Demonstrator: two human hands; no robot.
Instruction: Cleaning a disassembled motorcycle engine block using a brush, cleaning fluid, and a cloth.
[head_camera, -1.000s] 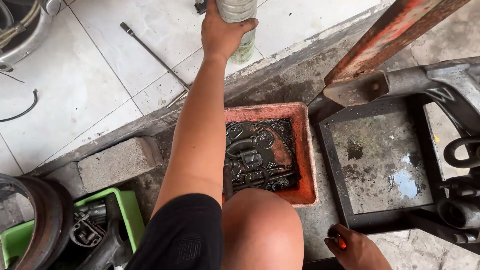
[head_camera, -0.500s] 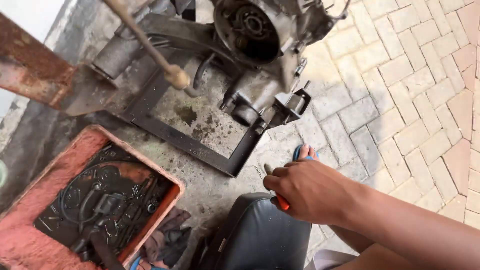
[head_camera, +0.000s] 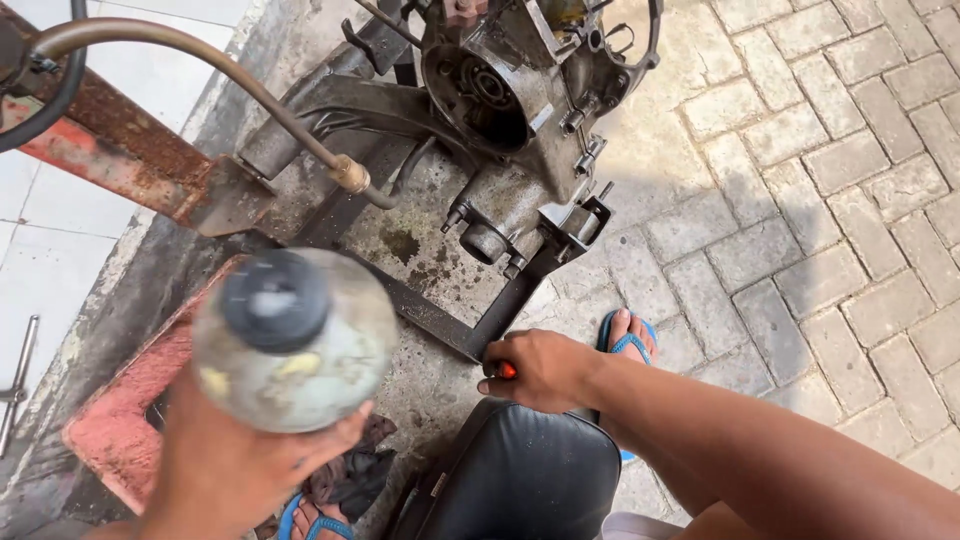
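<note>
Left hand (head_camera: 235, 470): wrapped around a bottle (head_camera: 295, 338), held close to the camera, blurred; dark cap faces the lens, body clear and grimy, contents not readable; lower part of the bottle hidden by the fingers, wrist cut off at the bottom edge. Right hand (head_camera: 540, 368): closed on a tool (head_camera: 507, 371) of which only an orange-red tip shows at the fist; the rest is hidden, kind cannot be told. It rests at the corner of a dark steel frame (head_camera: 455, 325), just above a black seat (head_camera: 515, 475). Red tray (head_camera: 110, 435): largely covered by the bottle and left hand, contents not visible. Engine casing (head_camera: 520, 110): sits on the frame, round opening toward the camera, top cut off. Rag (head_camera: 350, 475): dark, partly under the left hand. Foot in blue sandal (head_camera: 627, 335): half hidden behind the right forearm. Hose (head_camera: 200, 70): curved, ends in a brass fitting.
</note>
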